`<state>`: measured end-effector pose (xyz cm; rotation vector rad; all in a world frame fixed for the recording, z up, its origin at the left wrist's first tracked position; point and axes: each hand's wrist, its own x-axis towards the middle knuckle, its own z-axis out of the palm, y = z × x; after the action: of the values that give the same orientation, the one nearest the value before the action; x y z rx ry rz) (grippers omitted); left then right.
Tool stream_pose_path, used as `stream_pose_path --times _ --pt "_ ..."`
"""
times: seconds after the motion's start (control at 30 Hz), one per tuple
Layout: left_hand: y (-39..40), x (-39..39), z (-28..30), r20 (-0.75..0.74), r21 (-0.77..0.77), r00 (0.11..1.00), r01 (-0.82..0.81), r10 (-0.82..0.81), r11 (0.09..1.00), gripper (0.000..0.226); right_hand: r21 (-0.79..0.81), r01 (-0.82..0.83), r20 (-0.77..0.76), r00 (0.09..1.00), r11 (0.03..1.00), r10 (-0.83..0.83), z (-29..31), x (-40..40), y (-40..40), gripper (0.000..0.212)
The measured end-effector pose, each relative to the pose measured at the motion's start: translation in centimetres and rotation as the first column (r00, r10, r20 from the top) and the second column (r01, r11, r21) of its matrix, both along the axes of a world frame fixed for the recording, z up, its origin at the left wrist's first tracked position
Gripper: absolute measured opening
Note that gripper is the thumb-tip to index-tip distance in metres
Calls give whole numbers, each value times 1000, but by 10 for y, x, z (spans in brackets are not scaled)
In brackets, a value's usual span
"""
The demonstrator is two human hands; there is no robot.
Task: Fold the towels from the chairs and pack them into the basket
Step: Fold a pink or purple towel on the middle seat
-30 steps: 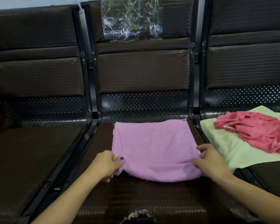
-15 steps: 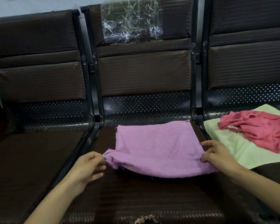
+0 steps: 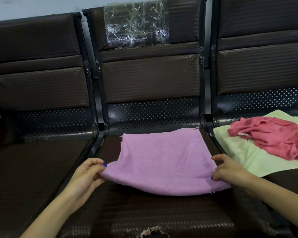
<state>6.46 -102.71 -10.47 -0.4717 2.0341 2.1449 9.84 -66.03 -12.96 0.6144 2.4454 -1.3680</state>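
A purple towel (image 3: 162, 157) lies spread on the middle chair seat (image 3: 162, 213), its near edge lifted a little off the seat. My left hand (image 3: 88, 176) pinches the towel's near left corner. My right hand (image 3: 230, 170) grips the near right corner between thumb and fingers. On the right chair a crumpled pink towel (image 3: 272, 140) lies on top of a flat pale yellow towel (image 3: 244, 157). No basket is in view.
Three dark brown padded chairs stand in a row against a pale wall. The left chair seat (image 3: 27, 177) is bare. A crinkled clear plastic sheet (image 3: 136, 24) sticks to the middle backrest. A torn patch (image 3: 153, 231) shows at the seat's front edge.
Both hands have drawn the towel's near corners outward and toward me, so the near edge is stretched wider and raised. The far edge has stayed on the seat.
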Motion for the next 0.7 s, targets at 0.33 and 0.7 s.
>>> stream_pose_path --times 0.33,0.7 --pt "-31 3 -18 135 -513 943 329 -304 793 24 -19 -46 193 980 999 49 1 8 19 32" --pt "-39 7 -16 468 -532 763 646 -445 547 20 -68 -2 311 950 998 23 12 20 26 35"
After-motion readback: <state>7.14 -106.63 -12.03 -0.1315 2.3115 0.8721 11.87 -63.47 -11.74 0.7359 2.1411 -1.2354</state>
